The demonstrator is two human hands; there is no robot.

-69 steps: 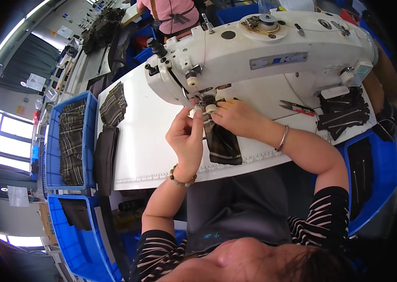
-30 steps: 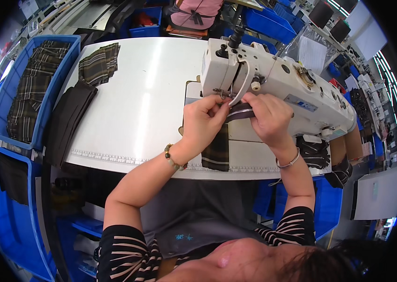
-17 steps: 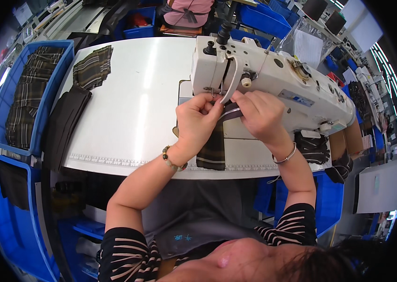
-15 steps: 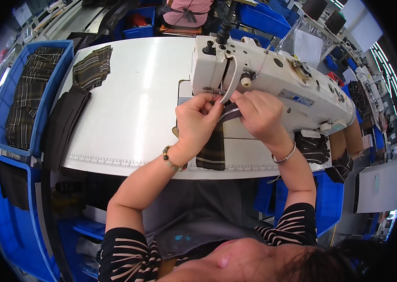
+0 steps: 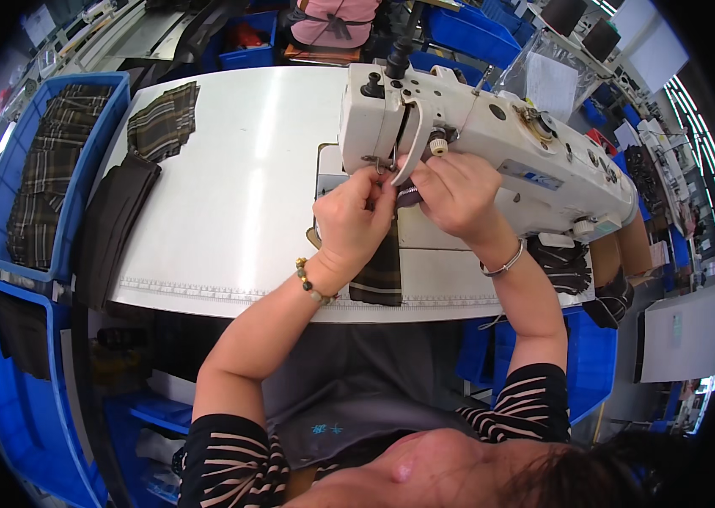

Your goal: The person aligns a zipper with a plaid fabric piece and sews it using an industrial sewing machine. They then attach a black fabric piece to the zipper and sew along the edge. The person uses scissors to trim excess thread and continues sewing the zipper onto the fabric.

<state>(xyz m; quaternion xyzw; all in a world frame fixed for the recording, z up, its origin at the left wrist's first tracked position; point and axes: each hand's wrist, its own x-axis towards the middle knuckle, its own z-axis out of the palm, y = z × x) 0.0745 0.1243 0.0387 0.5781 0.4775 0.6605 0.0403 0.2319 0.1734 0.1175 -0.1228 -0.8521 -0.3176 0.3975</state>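
Observation:
My left hand (image 5: pixel 349 212) is closed just below the needle of the white sewing machine (image 5: pixel 527 144), thumb and forefinger together; what sits between them is too small to make out. My right hand (image 5: pixel 455 195) is bent round the dark zipper tape (image 5: pixel 408 196), its fingertips close to the presser-foot area and partly hidden. A plaid fabric strip (image 5: pixel 376 275) hangs from under the hands toward the front edge of the white table (image 5: pixel 222 186).
At left are a blue bin of plaid pieces (image 5: pixel 53 178), a lower blue bin (image 5: pixel 11 406), loose plaid pieces (image 5: pixel 163 118) and dark folded cloth (image 5: pixel 116 220). Dark zippered pieces (image 5: pixel 561 267) lie at right. A seated person in pink (image 5: pixel 330 24) is behind the table.
My right hand has shifted up and left toward the needle, so less of the zipper shows. My left hand has moved slightly left, still pinched. The view turned earlier, then steadied.

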